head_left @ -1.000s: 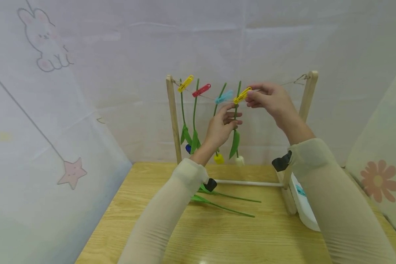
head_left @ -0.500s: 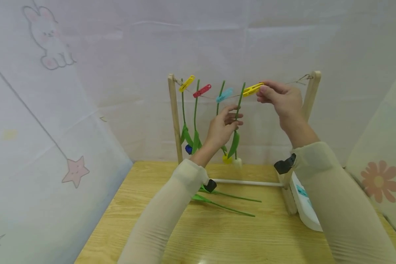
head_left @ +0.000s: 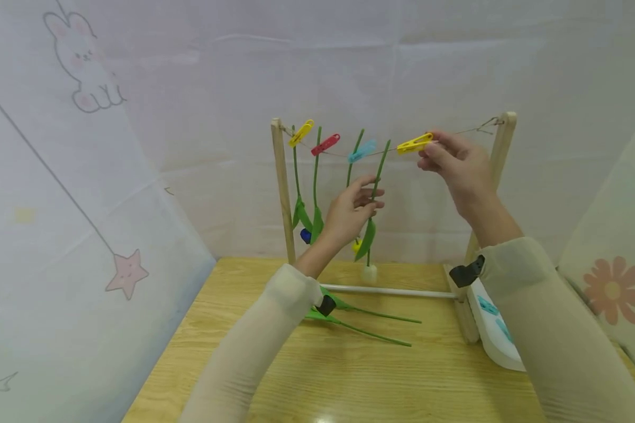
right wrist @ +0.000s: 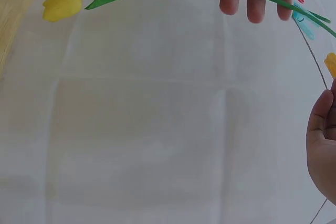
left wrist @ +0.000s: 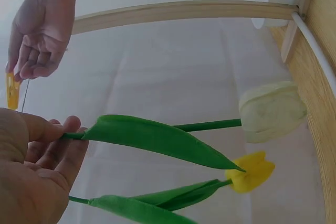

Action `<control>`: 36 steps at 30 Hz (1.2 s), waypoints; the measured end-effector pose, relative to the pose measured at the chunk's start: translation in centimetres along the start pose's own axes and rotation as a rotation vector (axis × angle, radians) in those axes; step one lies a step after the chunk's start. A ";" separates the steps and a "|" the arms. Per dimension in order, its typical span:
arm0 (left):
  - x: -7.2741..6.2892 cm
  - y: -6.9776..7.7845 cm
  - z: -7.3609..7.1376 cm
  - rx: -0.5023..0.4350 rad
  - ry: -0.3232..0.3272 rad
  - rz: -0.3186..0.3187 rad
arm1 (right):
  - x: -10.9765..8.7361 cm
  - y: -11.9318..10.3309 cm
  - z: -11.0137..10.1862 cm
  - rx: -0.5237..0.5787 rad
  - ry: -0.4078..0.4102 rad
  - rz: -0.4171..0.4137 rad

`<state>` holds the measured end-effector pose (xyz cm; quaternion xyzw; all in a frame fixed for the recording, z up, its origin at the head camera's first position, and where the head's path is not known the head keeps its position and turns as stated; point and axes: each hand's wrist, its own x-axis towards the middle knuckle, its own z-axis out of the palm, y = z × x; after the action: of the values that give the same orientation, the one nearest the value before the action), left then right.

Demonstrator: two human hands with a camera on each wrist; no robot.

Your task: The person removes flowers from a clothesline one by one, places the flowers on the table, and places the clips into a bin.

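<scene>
My left hand (head_left: 349, 211) pinches the green stem of an artificial white tulip (left wrist: 273, 111), which hangs head down. My right hand (head_left: 465, 167) pinches a yellow clothespin (head_left: 414, 143) by its handle end, at the string. The tulip's stem tip stands to the left of that clothespin, apart from it. Just behind the left hand hangs a yellow tulip (right wrist: 63, 3), its stem at a light blue clothespin (head_left: 362, 151). Farther left, a red clothespin (head_left: 325, 144) and another yellow clothespin (head_left: 301, 133) hold stems on the string; a blue flower head (head_left: 306, 236) shows below.
A wooden frame with a left post (head_left: 283, 194) and a right post (head_left: 503, 144) carries the string. A white rod (head_left: 391, 291) joins its base. Green stems (head_left: 376, 336) lie on the wooden table (head_left: 349, 388). A white tray (head_left: 494, 346) with light blue clothespins stands at right.
The yellow clothespin in my right hand has come off the white tulip's stem and moved right. My left hand has shifted slightly down and left with the tulip.
</scene>
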<state>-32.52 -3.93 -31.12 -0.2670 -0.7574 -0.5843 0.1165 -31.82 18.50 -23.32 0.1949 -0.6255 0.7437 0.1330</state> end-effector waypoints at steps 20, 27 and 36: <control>-3.3 -0.5 -1.4 0.233 -0.050 0.130 | -2.2 1.7 -1.3 -0.036 -0.120 -0.105; -4.1 -0.9 -1.4 0.293 -0.052 0.204 | -3.0 3.0 -1.9 -0.035 -0.128 -0.093; -5.5 -1.6 -1.8 0.398 -0.091 0.247 | -4.3 4.2 -2.7 -0.068 -0.097 -0.081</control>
<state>-29.09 -7.35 -34.60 -0.3555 -0.8237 -0.3922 0.2034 -30.22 20.61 -29.35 0.2511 -0.6475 0.7059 0.1392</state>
